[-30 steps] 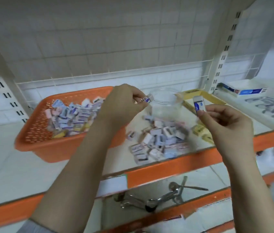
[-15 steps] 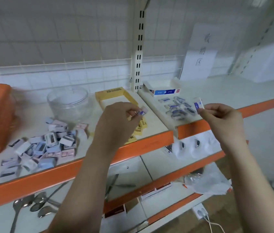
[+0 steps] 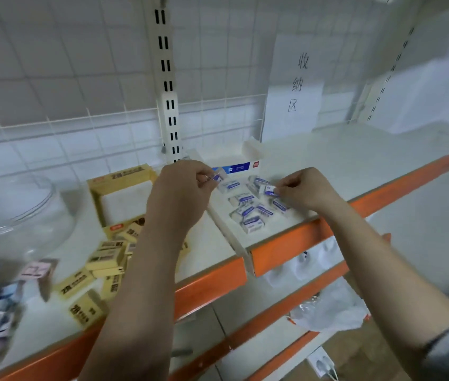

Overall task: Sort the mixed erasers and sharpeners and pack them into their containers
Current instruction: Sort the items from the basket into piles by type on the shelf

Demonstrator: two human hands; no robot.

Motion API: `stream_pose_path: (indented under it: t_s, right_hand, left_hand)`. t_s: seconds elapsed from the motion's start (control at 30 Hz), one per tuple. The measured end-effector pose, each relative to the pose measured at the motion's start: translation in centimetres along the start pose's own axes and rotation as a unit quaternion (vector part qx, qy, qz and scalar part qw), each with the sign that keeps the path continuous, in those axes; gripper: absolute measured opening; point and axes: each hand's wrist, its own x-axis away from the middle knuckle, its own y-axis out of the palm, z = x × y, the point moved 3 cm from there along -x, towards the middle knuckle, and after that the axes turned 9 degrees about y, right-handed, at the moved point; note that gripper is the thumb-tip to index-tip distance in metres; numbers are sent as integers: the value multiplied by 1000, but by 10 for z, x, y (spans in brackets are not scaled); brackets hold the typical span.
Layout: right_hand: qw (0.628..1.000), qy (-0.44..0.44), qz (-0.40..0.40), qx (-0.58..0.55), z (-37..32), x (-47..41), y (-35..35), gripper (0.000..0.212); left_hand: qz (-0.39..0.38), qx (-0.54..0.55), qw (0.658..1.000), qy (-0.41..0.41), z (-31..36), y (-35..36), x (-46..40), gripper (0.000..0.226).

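Erasers [image 3: 248, 207] with blue sleeves lie loose just below the right hand [image 3: 304, 189], which pinches 1 at the pile's edge while the left hand [image 3: 187, 185] pinches another above it, so a careless drop could bounce either one off the shelf's orange edge [image 3: 399, 182].

White shelf [image 3: 355, 166] with glass jar [image 3: 17, 215], yellow erasers [image 3: 102, 259], white erasers [image 3: 248, 213], boxes [image 3: 124, 188].

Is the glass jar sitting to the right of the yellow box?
No, the glass jar sits left of the yellow box.
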Motion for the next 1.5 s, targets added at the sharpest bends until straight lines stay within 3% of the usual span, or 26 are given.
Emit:
stream_pose_path:
  t_s: [0.17, 0.47, 0.67, 1.1, 1.5]
  right_hand:
    - [999, -6, -26, -33, 16, -5, -5, 13]
    - [987, -19, 40, -153, 39, 24, -31, 11]
    - [991, -43, 28, -127, 44, 44, -41, 11]
    - [982, -168, -48, -73, -38, 117, -1, 15]
    - [981, -189, -36, -31, -184, 246, 135, 30]
  left_hand:
    - [-21, 21, 999, -22, 3, 25, -17, 19]
    - [-89, 29, 994, -64, 5, 75, -35, 21]
    - [-44, 15, 994, -102, 6, 68, -15, 20]
    - [65, -1, 983, -170, 16, -75, 86, 16]
    - [103, -101, 974, -173, -93, -276, 221, 20]
